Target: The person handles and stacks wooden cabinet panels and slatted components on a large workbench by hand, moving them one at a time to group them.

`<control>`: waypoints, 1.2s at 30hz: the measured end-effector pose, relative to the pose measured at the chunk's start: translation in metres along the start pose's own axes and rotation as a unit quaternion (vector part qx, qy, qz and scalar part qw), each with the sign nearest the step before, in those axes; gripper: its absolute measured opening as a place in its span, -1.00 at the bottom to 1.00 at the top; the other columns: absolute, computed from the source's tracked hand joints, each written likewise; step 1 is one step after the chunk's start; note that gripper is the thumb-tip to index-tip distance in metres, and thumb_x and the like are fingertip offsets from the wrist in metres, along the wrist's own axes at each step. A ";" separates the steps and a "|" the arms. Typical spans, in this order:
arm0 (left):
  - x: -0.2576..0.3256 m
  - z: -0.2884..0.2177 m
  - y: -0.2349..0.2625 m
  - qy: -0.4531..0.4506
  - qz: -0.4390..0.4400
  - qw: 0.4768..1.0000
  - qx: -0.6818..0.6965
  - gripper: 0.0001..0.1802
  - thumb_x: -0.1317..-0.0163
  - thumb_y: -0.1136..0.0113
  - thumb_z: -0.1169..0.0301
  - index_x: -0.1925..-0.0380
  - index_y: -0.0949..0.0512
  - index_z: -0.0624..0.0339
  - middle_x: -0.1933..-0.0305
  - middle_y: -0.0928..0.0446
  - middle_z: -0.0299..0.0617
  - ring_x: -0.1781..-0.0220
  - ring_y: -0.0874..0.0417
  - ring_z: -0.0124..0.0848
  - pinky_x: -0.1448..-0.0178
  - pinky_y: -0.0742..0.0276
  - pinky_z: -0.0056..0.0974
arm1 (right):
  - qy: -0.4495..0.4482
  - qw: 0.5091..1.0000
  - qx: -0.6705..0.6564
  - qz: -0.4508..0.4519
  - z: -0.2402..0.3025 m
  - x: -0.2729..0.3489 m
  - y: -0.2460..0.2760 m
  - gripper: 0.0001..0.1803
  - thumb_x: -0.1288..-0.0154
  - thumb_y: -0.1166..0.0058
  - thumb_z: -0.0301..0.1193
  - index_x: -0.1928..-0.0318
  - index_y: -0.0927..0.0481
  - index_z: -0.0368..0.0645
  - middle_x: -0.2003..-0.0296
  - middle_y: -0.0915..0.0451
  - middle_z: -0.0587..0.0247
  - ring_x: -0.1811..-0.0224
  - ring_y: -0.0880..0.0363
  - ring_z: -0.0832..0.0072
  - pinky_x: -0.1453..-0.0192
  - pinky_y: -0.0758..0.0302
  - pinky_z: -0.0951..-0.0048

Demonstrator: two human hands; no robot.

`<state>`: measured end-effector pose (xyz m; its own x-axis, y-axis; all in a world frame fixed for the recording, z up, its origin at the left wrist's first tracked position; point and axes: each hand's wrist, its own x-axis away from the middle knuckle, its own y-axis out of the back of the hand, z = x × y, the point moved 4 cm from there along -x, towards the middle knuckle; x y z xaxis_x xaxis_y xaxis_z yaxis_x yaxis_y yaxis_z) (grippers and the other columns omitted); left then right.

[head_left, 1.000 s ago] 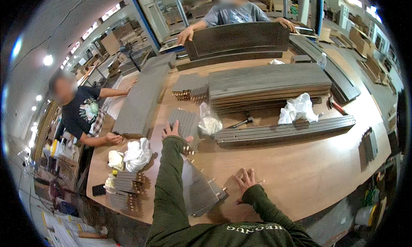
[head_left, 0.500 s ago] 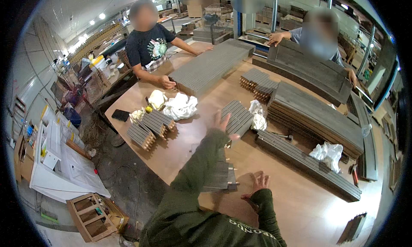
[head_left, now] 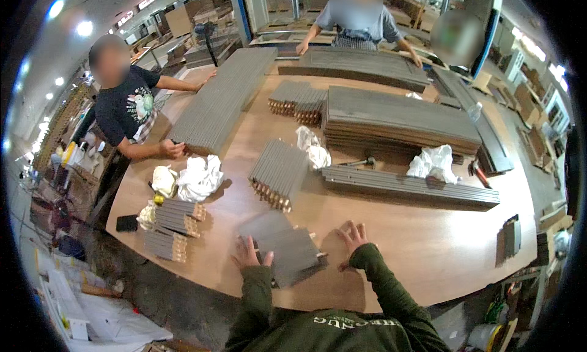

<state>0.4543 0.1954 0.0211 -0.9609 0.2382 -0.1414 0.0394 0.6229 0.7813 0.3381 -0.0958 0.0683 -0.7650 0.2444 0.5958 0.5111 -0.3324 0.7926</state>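
Observation:
Two or so flat grey boards with small pale pegs at their ends lie overlapped on the near part of the table. My left hand is at their left edge, fingers spread, and appears to touch them. To their right, my right hand is open, its fingers apart over the bare tabletop and apart from the boards. Just beyond the boards sits a bundle of grey slats with pale pegged ends, with a crumpled white cloth beside it.
Smaller slat bundles and white cloths lie left. A long slat row, a hammer and a thick panel stack occupy the right. Co-workers handle a long panel and a framed panel at the far sides.
My left hand has come back from the slat bundle to the near boards. The right hand stays open over the table. The view has turned to the right.

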 end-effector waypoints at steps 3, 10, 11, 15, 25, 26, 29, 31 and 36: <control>-0.003 -0.014 0.010 0.069 0.070 0.991 -0.095 -0.03 0.12 -0.23 -0.01 -0.30 -0.04 0.04 -0.38 0.11 0.15 -0.41 0.10 0.05 -0.33 0.31 0.28 | -0.021 0.999 -0.010 -0.022 0.000 -0.016 -0.012 0.39 0.59 -0.41 0.20 -0.34 0.16 0.41 -0.39 0.40 0.22 -0.41 0.40 -0.01 -0.18 -0.10 -0.40; 0.003 -0.026 0.012 0.004 0.076 0.995 -0.069 -0.11 0.04 -0.18 -0.01 -0.28 -0.08 0.03 -0.34 0.07 0.24 -0.38 0.10 0.15 -0.29 0.19 0.32 | -0.004 0.975 -0.044 -0.218 -0.012 -0.002 -0.033 0.25 0.57 -0.45 0.04 -0.28 -0.10 0.13 -0.27 0.03 0.03 -0.26 0.04 0.00 -0.22 -0.19 -0.03; 0.003 -0.014 0.011 0.001 0.093 0.994 -0.050 -0.10 0.03 -0.18 -0.01 -0.29 -0.06 0.02 -0.36 0.10 0.23 -0.39 0.14 0.16 -0.30 0.23 0.33 | -0.001 0.962 0.004 -0.272 -0.005 -0.001 -0.038 0.22 0.60 -0.51 -0.08 -0.24 -0.18 0.04 -0.21 -0.10 -0.01 -0.19 -0.15 0.01 -0.16 -0.30 0.07; 0.005 0.014 0.010 -0.062 0.121 0.989 0.052 -0.09 0.00 -0.19 0.08 -0.32 0.02 0.06 -0.37 0.15 0.25 -0.40 0.15 0.15 -0.34 0.19 0.24 | -0.010 0.960 -0.024 -0.280 0.005 -0.015 -0.053 -0.01 0.34 -0.34 -0.12 -0.22 -0.20 0.01 -0.22 -0.11 0.06 -0.27 0.00 0.00 -0.29 -0.07 0.07; -0.045 0.070 0.071 -0.123 0.046 0.980 0.152 -0.12 0.04 -0.20 0.32 -0.28 0.01 0.22 -0.29 -0.05 0.24 -0.28 -0.13 0.13 -0.32 -0.04 0.06 | -0.187 0.924 -0.170 -0.286 0.011 0.002 -0.075 -0.16 0.07 -0.19 -0.27 -0.28 -0.13 0.28 -0.36 0.05 0.29 -0.43 0.26 0.13 -0.28 0.21 -0.35; -0.051 0.070 0.072 -0.122 0.062 0.983 0.126 -0.12 0.05 -0.20 0.32 -0.27 0.00 0.21 -0.28 -0.07 0.24 -0.27 -0.15 0.12 -0.30 -0.06 0.06 | -0.192 0.922 -0.164 -0.295 0.005 -0.001 -0.081 -0.18 0.05 -0.17 -0.28 -0.28 -0.13 0.29 -0.36 0.04 0.32 -0.43 0.26 0.15 -0.27 0.22 -0.35; -0.066 0.068 0.056 -0.182 0.043 0.976 0.107 -0.13 0.05 -0.21 0.34 -0.26 -0.01 0.21 -0.24 -0.14 0.22 -0.21 -0.21 0.12 -0.24 -0.14 0.06 | -0.177 0.913 -0.169 -0.327 -0.008 -0.010 -0.100 -0.24 0.00 -0.12 -0.27 -0.27 -0.16 0.30 -0.37 0.05 0.31 -0.43 0.24 0.16 -0.29 0.21 -0.31; -0.075 0.065 0.051 -0.192 0.050 0.974 0.112 -0.16 0.06 -0.20 0.35 -0.24 -0.05 0.23 -0.23 -0.17 0.19 -0.20 -0.23 0.10 -0.25 -0.15 0.04 | -0.213 0.911 -0.188 -0.298 0.004 -0.012 -0.093 -0.32 -0.09 0.00 -0.21 -0.27 -0.17 0.24 -0.36 0.04 0.26 -0.43 0.22 0.15 -0.33 0.21 -0.20; -0.094 0.044 0.051 -0.203 0.088 0.966 0.132 -0.22 0.13 -0.15 0.40 -0.19 -0.15 0.27 -0.18 -0.24 0.14 -0.19 -0.25 0.06 -0.26 -0.15 0.02 | -0.138 0.892 -0.224 -0.367 0.000 -0.007 -0.095 -0.42 -0.25 0.32 0.02 -0.23 -0.27 0.09 -0.33 -0.03 0.08 -0.41 0.18 0.14 -0.39 0.24 0.02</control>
<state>0.5587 0.2380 0.0472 -0.7482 0.5973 -0.2888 0.3129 0.7016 0.6402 0.2955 -0.0658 -0.0112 -0.6723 0.7402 -0.0056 -0.3434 -0.3053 0.8882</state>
